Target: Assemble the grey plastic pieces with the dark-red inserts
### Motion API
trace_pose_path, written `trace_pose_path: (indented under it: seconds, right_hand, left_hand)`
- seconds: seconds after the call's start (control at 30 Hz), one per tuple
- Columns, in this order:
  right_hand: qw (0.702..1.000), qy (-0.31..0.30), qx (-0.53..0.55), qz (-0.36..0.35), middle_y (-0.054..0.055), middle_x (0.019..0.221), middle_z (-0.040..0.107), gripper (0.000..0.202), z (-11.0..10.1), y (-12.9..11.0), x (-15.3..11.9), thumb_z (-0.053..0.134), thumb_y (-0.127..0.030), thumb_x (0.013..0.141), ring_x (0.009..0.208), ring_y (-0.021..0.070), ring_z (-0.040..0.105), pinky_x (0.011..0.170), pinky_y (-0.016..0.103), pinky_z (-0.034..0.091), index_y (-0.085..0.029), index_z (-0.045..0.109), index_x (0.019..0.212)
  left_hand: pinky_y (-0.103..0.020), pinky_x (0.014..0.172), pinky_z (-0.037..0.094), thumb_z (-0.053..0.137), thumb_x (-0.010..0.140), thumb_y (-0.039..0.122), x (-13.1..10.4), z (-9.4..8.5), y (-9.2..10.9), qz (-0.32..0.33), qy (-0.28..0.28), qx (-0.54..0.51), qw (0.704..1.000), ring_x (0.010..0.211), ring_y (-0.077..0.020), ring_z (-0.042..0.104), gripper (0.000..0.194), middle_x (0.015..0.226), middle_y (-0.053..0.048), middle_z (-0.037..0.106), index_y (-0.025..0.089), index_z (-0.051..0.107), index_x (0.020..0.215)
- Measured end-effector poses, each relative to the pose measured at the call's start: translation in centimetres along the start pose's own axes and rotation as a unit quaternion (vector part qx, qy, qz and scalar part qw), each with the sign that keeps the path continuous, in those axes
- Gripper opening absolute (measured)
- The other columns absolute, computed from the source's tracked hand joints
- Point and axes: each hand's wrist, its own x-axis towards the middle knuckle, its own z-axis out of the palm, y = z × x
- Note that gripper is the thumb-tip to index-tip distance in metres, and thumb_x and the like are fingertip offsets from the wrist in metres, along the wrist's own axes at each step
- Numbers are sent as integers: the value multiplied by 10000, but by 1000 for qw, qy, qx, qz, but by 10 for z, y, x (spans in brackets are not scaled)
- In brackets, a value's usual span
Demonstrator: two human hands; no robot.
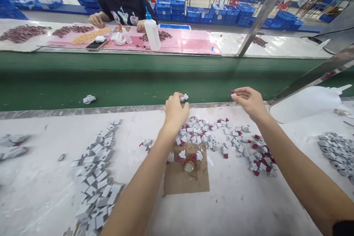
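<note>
The left hand [175,112] pinches a small white piece [184,97] at the far edge of the worktop [235,199], near the green belt [124,88], while the right hand [249,101], well apart, pinches a tiny red piece [233,92] above the mixed pile [221,140].

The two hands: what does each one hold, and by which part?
The left hand pinches a small white piece by its edge at the fingertips. The right hand pinches a small red piece, mostly hidden.
</note>
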Motion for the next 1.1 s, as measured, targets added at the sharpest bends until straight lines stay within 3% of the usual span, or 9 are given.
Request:
trace_pose_path:
  seconds: [0.17, 0.33, 0.43, 0.57, 0.67, 0.83, 0.97, 1.03, 1.1]
  right_hand:
    - [977, -143, 153, -36, 114, 1123, 902, 389, 22, -26, -88, 1005, -499, 867, 989, 282, 850, 883, 452, 740, -242, 893, 1137]
    - [940, -226, 256, -14, 55, 955, 879, 243, 29, -45, -146, 932, -486, 986, 834, 198, 817, 750, 323, 709, -277, 926, 1109]
    - [937, -256, 237, -31, 35, 903, 853, 182, 24, -49, -169, 840, -447, 1082, 788, 188, 812, 702, 306, 707, -303, 924, 1156]
    - [932, -279, 198, -118, 51, 1301, 856, 263, 15, -47, -200, 825, -302, 1100, 1050, 221, 851, 890, 366, 747, -393, 868, 1343]
    - [927, -281, 144, -203, 36, 1273, 866, 371, 12, -45, -222, 794, -172, 1096, 1149, 235, 842, 977, 388, 730, -405, 832, 1383]
    - [922, -253, 98, -277, 53, 1180, 866, 386, 18, -47, -244, 726, -45, 1072, 1028, 202, 865, 890, 311, 729, -309, 820, 1337]
    - [928, -262, 86, -250, 46, 1100, 841, 424, 18, -42, -253, 728, -79, 1075, 915, 211, 834, 760, 323, 702, -354, 829, 1382]
    - [942, -258, 80, -197, 33, 1032, 821, 420, 14, -34, -255, 742, -134, 1085, 867, 231, 791, 737, 367, 673, -406, 829, 1394]
    - [956, -241, 80, -145, 31, 993, 802, 362, 11, -25, -256, 757, -194, 1092, 849, 249, 745, 753, 409, 644, -429, 844, 1353]
  left_hand:
    - [-368, 939, 597, 621, 1118, 177, -64, -12, 1, 108, -92, -102, 985, 1196, -227, 759, 357, 1376, -73, 791, 305, 708, 1440]
    - [-378, 959, 595, 666, 1104, 213, -111, -26, -3, 173, -128, -184, 959, 1083, -212, 751, 192, 1204, -34, 824, 287, 792, 1229]
    - [-357, 902, 576, 716, 1093, 233, -131, -34, -9, 146, -128, -181, 964, 986, -194, 730, 116, 1073, -2, 812, 291, 807, 1133]
    - [-321, 786, 551, 739, 1109, 322, -166, -46, -19, 42, -147, -228, 962, 865, -166, 708, 67, 985, 20, 797, 281, 784, 1080]
    - [-308, 792, 547, 748, 1118, 398, -197, -54, -22, -20, -160, -241, 957, 876, -166, 689, 142, 967, 19, 786, 280, 794, 1055]
    - [-313, 777, 547, 733, 1128, 426, -235, -57, -22, -62, -124, -193, 971, 865, -185, 653, 195, 940, 12, 772, 276, 774, 1010]
    - [-351, 801, 572, 727, 1130, 392, -248, -60, -40, 1, -93, -105, 990, 903, -215, 695, 114, 1019, -1, 799, 291, 769, 1100]
    - [-411, 873, 584, 732, 1121, 365, -252, -65, -60, 50, -11, -1, 999, 969, -258, 715, 91, 1057, -30, 800, 291, 756, 1168]
    - [-507, 962, 568, 716, 1114, 339, -256, -70, -83, 64, 101, 141, 983, 1054, -329, 702, 103, 1086, -83, 793, 273, 742, 1188]
